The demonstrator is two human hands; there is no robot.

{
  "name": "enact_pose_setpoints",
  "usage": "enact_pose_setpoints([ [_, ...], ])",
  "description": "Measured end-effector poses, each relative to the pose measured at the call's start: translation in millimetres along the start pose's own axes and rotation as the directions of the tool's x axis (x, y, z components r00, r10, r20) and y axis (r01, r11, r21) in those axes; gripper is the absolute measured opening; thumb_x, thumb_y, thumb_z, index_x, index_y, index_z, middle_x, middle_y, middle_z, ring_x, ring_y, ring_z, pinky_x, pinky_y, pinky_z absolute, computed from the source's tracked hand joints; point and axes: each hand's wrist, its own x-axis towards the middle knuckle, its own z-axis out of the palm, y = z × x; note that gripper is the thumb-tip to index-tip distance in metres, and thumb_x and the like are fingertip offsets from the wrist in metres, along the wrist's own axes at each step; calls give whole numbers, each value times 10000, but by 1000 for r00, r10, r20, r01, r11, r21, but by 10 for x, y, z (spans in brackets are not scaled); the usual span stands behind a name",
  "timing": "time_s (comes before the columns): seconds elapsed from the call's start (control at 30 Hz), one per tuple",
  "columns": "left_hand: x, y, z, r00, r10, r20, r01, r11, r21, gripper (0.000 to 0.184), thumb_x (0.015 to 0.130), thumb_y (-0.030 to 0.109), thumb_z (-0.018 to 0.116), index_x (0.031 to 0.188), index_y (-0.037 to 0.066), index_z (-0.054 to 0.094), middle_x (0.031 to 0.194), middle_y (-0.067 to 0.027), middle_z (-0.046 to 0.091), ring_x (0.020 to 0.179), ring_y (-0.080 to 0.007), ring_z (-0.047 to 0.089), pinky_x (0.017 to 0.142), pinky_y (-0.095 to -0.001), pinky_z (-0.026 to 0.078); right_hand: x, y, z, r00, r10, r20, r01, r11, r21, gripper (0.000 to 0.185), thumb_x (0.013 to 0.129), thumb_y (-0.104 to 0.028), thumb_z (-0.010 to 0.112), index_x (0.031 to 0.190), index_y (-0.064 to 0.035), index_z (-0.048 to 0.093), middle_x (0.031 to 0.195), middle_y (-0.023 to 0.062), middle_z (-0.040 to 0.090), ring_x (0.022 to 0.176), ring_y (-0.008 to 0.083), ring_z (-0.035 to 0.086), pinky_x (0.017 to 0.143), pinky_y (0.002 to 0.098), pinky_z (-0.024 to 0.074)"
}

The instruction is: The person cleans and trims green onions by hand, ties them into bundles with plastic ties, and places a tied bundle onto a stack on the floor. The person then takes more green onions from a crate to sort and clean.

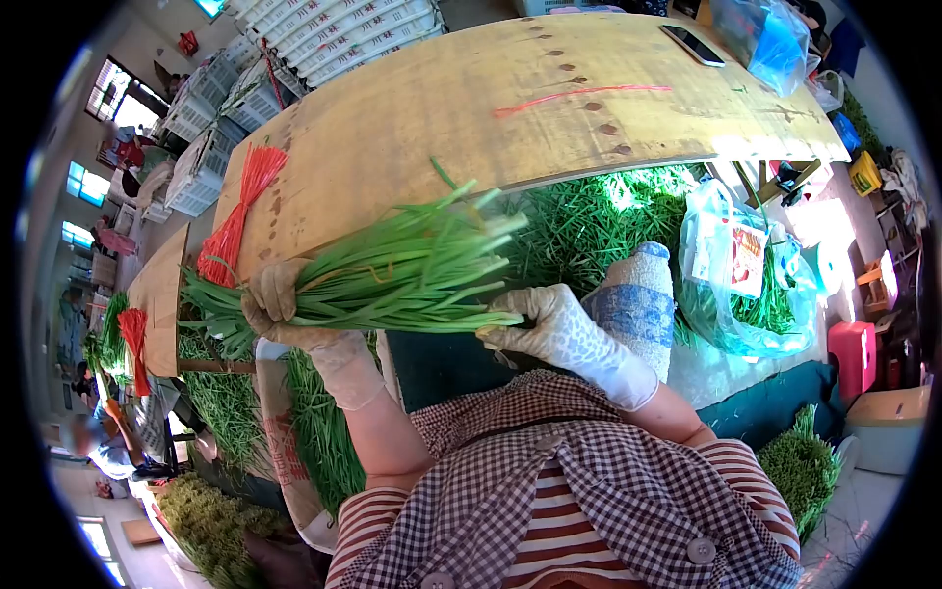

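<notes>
A bundle of long green stalks (402, 265) lies across in front of me, its pale cut ends to the right and its leafy ends to the left. My left hand (285, 304), in a stained glove, is wrapped round the bundle near its leafy end. At the lower right edge of the bundle, my right hand (535, 324), in a patterned glove, pinches a few stalk ends between thumb and fingers. The bundle is held above the near edge of the wooden table (392, 128).
Red ties (240, 211) lie on the table's left, a phone (693, 45) at the far right. Loose greens (599, 216) are heaped beyond my right hand, beside a plastic bag (746, 275) and a rolled towel (638, 299). A co-worker (108, 442) is at the far left.
</notes>
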Motion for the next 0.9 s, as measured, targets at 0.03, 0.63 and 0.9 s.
enact_pose_setpoints([
  [0.03, -18, -37, 43, 1000, -8, -12, 8, 1000, -15, 324, 831, 110, 602, 593, 180, 393, 498, 79, 423, 468, -34, 410, 636, -183, 431, -24, 61, -60, 998, -41, -49, 35, 991, -128, 290, 808, -287, 728, 951, -38, 689, 789, 149, 679, 694, 233, 674, 647, 320, 535],
  [0.63, -13, 281, 0, 913, -104, -395, 197, 959, 204, 255, 889, 219, 550, 681, 171, 410, 659, 52, 447, 687, -152, 460, 875, -382, 421, 158, 205, -247, 934, 55, -353, -50, 998, 23, 201, 859, -100, 660, 1033, -2, 675, 894, 122, 711, 766, 108, 670, 704, 266, 544],
  [0.9, -93, 216, -90, 983, -7, -185, 31, 991, 129, 294, 850, 152, 579, 619, 180, 399, 577, 72, 405, 587, -83, 422, 721, -261, 422, 35, 217, -376, 978, 198, -60, -146, 868, 475, 233, 877, -176, 681, 975, 36, 675, 839, 113, 698, 703, 126, 649, 708, 250, 511],
])
